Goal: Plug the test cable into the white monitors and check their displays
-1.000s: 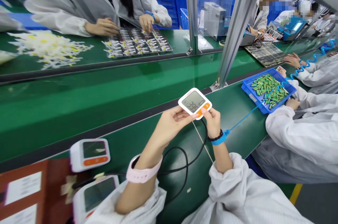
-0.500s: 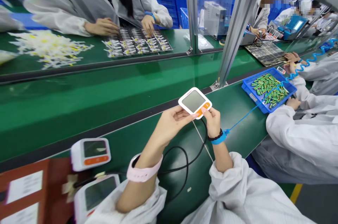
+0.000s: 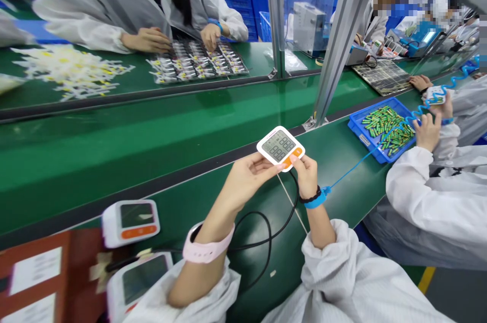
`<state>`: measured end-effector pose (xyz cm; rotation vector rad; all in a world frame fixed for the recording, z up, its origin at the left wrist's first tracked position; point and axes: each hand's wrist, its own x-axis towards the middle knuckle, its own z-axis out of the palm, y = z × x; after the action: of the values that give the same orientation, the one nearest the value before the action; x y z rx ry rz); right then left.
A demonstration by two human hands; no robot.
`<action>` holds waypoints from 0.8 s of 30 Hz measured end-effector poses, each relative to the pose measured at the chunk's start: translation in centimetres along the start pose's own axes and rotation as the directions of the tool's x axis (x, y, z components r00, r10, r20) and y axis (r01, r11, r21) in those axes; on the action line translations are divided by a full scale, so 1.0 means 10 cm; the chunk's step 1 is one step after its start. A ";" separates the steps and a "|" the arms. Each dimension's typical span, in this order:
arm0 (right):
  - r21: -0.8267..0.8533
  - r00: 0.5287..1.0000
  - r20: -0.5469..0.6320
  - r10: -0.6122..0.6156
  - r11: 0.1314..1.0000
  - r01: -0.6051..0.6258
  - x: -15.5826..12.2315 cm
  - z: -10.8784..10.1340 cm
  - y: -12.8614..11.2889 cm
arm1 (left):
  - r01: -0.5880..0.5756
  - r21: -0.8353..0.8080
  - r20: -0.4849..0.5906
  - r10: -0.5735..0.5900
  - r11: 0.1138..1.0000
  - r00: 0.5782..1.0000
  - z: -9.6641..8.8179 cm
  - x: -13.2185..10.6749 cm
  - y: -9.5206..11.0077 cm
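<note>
I hold a small white blood-pressure monitor [image 3: 280, 146] with an orange button strip above the green bench. Its screen shows rows of digits. My left hand [image 3: 245, 178] grips its near-left edge, fingers curled under it. My right hand [image 3: 305, 173] pinches its right corner, thumb on the orange strip. A black cable [image 3: 262, 231] loops from the monitor down past my wrists. A blue wrist strap [image 3: 315, 200] sits on my right wrist, a pink band [image 3: 207, 249] on my left.
Two more monitors [image 3: 130, 221] [image 3: 139, 280] lie at the lower left beside a brown box [image 3: 36, 275]. A blue tray of green batteries [image 3: 386, 128] stands right, by a co-worker's hand [image 3: 428, 130]. Metal posts [image 3: 335, 44] rise behind. Across the belt, a person handles parts [image 3: 198, 62].
The monitor's screen went from one reading to blank, then to full rows of digits. My hands stayed put. The co-worker on the right lifted a hand and a small device.
</note>
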<state>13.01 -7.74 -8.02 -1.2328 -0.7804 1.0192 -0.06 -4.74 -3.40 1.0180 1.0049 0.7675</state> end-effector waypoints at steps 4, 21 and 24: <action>0.019 1.000 0.006 -0.009 1.000 0.009 0.01 0.00 0.00 | 0.005 0.000 -0.001 -0.005 1.000 1.000 0.00 -0.01 0.00; 0.003 1.000 0.007 -0.010 1.000 0.010 0.01 0.00 -0.01 | 0.002 0.025 0.009 -0.003 1.000 1.000 -0.01 -0.01 -0.01; -0.005 1.000 0.006 -0.007 1.000 0.007 0.01 0.00 0.00 | 0.001 0.030 0.005 -0.001 1.000 1.000 -0.01 -0.01 0.00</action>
<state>13.06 -7.69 -8.04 -1.2308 -0.7922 1.0166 -0.16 -4.83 -3.36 1.0453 1.0149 0.7507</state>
